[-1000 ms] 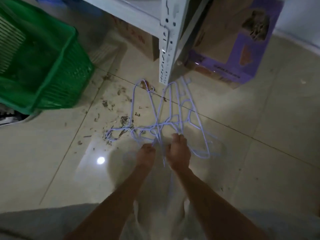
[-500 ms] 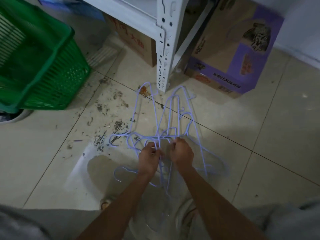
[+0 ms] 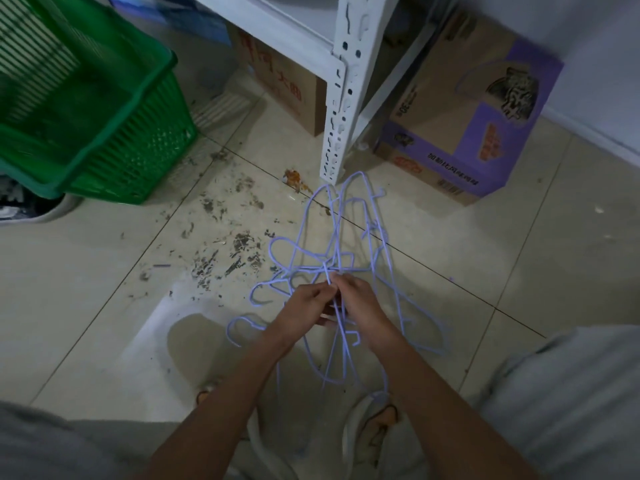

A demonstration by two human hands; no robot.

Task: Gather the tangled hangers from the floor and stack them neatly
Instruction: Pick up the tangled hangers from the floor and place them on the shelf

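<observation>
Head view: left hand (image 3: 304, 306) and right hand (image 3: 360, 303) together at the middle of the lavender wire hangers (image 3: 337, 268), fingers of each curled and pinching wires where several cross. Bundle raised off the tiled floor (image 3: 104, 306) at the grip, hooks and shoulders fanning out in all directions; far ends near the foot of the white slotted shelf post (image 3: 341, 109), near ends hanging down toward the shoes (image 3: 377, 431). Cannot tell which ends touch the tile. Judged progress: gathering mostly done, since no loose hanger visible elsewhere on the floor; untangling barely started, wires crossed and interlocked, none aligned. Stacking not begun, no neat pile anywhere. Left to do: separate one by one, line up hooks, set down as a stack. Nearby: green plastic basket (image 3: 104, 126) at upper left, purple-and-brown cardboard box (image 3: 478, 133) right of the post, scattered dirt and debris (image 3: 225, 251) on the tile left of the tangle.
</observation>
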